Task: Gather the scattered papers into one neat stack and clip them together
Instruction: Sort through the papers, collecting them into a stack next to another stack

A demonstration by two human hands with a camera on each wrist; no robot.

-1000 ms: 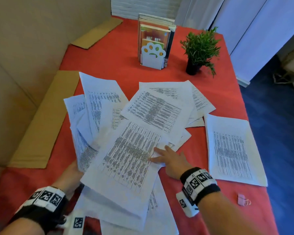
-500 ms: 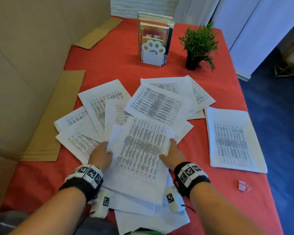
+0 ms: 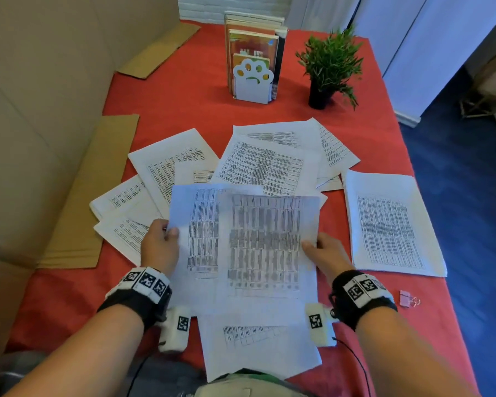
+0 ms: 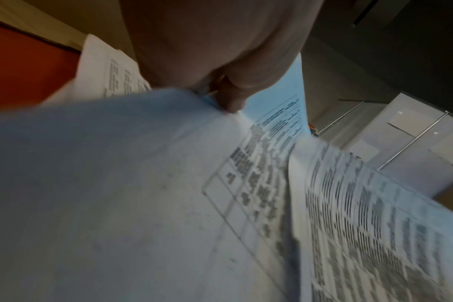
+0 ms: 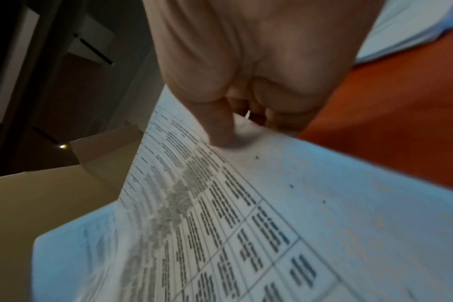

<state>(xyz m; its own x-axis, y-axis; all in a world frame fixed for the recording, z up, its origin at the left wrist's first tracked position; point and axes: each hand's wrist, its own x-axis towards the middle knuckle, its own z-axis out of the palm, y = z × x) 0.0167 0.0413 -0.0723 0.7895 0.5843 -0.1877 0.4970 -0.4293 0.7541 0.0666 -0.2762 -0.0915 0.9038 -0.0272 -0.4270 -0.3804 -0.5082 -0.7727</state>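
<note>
I hold a small bundle of printed papers (image 3: 258,247) lifted above the red table (image 3: 184,90). My left hand (image 3: 161,242) pinches its left edge, thumb on top, as the left wrist view shows the papers (image 4: 142,183) under the left hand (image 4: 228,98). My right hand (image 3: 324,250) pinches the right edge, thumb pressed on the sheet (image 5: 272,204) below the right hand (image 5: 220,132). Several more sheets lie fanned on the table behind (image 3: 264,164) and to the left (image 3: 126,213). One sheet (image 3: 390,224) lies apart at the right. Another sheet (image 3: 258,345) lies under the bundle near me. A pink binder clip (image 3: 407,298) sits at the near right.
A white paw-shaped bookend with books (image 3: 254,58) and a small potted plant (image 3: 330,67) stand at the table's far side. Cardboard strips (image 3: 80,196) lie along the left edge beside a beige wall. The right table edge drops to blue floor (image 3: 470,196).
Both hands went from pressing flat on the pile's sides to pinching a few sheets and lifting them off the table. The sheets at the far left have come down flat.
</note>
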